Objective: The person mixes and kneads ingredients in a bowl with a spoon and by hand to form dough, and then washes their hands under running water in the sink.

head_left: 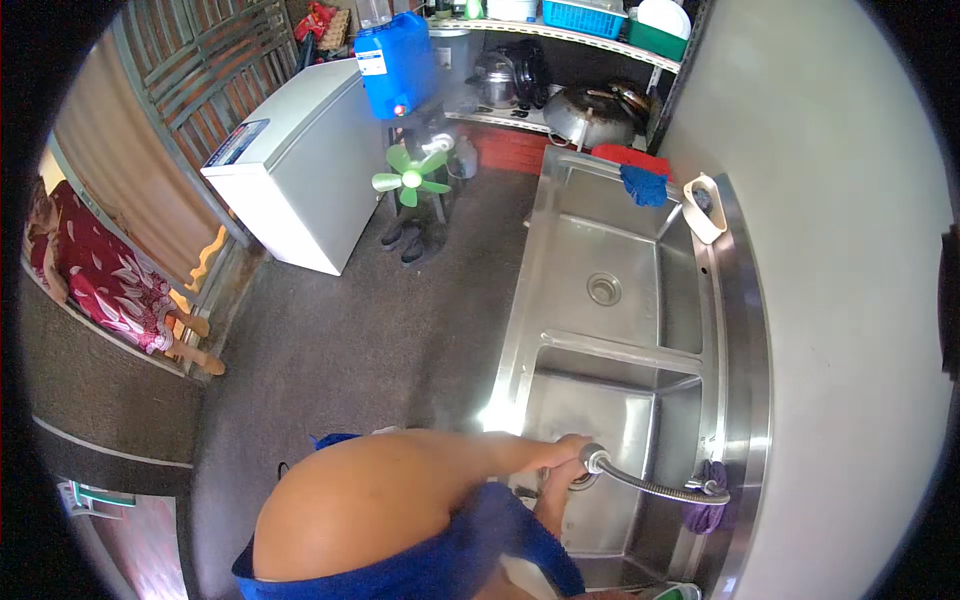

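Over the near basin of the steel sink [620, 410], my left hand [566, 450] and my right hand [569, 470] meet at the faucet head [595, 458]. The head is on the end of a flexible metal hose [650, 488] that curves in from the wall side. My left arm reaches across from the left, and my right forearm comes up from below. The fingers are small and overlap each other and the faucet head, so their grip is unclear. A purple cloth [706, 510] hangs at the faucet base.
Beyond lies the far basin [600, 245], with a blue cloth [643, 186] and a cream holder [704, 208] at its edge. A shelf with pots [590, 118], a green fan [411, 180] and a white freezer [310, 170] stand further off. A person in a red patterned garment [105, 265] is at far left.
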A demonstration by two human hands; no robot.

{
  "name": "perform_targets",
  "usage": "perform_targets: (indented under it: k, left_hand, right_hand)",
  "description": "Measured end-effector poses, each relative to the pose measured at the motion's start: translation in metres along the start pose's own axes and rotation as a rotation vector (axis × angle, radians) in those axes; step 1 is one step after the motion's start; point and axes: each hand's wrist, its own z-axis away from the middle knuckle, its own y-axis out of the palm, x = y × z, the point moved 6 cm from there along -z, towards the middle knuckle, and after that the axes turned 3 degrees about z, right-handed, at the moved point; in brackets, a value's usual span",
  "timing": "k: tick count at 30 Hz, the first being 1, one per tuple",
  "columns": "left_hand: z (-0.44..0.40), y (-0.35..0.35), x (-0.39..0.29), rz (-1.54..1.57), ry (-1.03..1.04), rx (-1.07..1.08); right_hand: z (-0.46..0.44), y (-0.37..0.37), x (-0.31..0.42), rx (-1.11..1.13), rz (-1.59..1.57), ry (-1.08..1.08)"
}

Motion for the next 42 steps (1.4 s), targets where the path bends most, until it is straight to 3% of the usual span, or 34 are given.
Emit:
perform_targets:
  k: [5, 8, 13, 16, 19, 24, 25, 27, 28, 29, 31, 33, 40, 42]
  left_hand:
    - [-0.034, 0.063, 0.07, 0.231, 0.005, -0.225]
    - [-0.012, 0.025, 0.015, 0.096, 0.004, -0.016]
    - [0.0, 0.017, -0.004, -0.003, 0.007, 0.101]
    - [-0.001, 0.012, -0.006, -0.069, 0.017, 0.155]
    - [-0.003, 0.0, -0.011, -0.16, 0.028, 0.187]
    - [0.0, -0.018, -0.02, -0.397, 0.045, 0.153]
    - [-0.001, -0.021, -0.021, -0.443, 0.058, 0.146]
    - [-0.003, -0.025, -0.022, -0.503, 0.071, 0.131]
    - [0.0, -0.026, -0.02, -0.517, 0.059, 0.136]
    - [0.0, -0.026, -0.018, -0.502, 0.037, 0.14]
    - [0.005, -0.026, -0.013, -0.481, -0.004, 0.141]
    - [0.009, -0.025, -0.011, -0.46, -0.032, 0.152]
    - [0.011, -0.037, -0.008, -0.33, -0.196, 0.235]
    - [0.007, -0.034, 0.002, -0.251, -0.161, 0.245]
  right_hand:
    - [0.0, 0.002, 0.002, 0.002, -0.075, 0.006]
    - [-0.009, -0.003, -0.001, 0.033, -0.153, 0.022]
    - [-0.023, -0.01, 0.005, 0.133, -0.326, 0.029]
    - [0.035, 0.051, 0.065, 0.175, -0.007, -0.161]
    - [0.002, -0.012, 0.016, -0.295, 0.02, 0.048]
    - [-0.009, 0.002, -0.035, 0.2, -0.359, 0.019]
    - [0.002, 0.014, -0.026, 0.198, -0.358, 0.015]
    - [0.045, 0.051, 0.007, -0.074, -0.618, 0.191]
    - [0.039, 0.041, -0.003, -0.079, -0.619, 0.192]
    - [0.025, 0.033, -0.003, 0.01, -0.163, -0.022]
    - [0.005, 0.022, -0.007, 0.094, 0.296, -0.233]
    - [-0.018, 0.014, -0.032, 0.158, -0.515, 0.252]
    - [-0.044, 0.005, -0.025, 0.093, -0.353, 0.12]
    - [-0.043, 0.011, -0.021, 0.069, -0.324, 0.095]
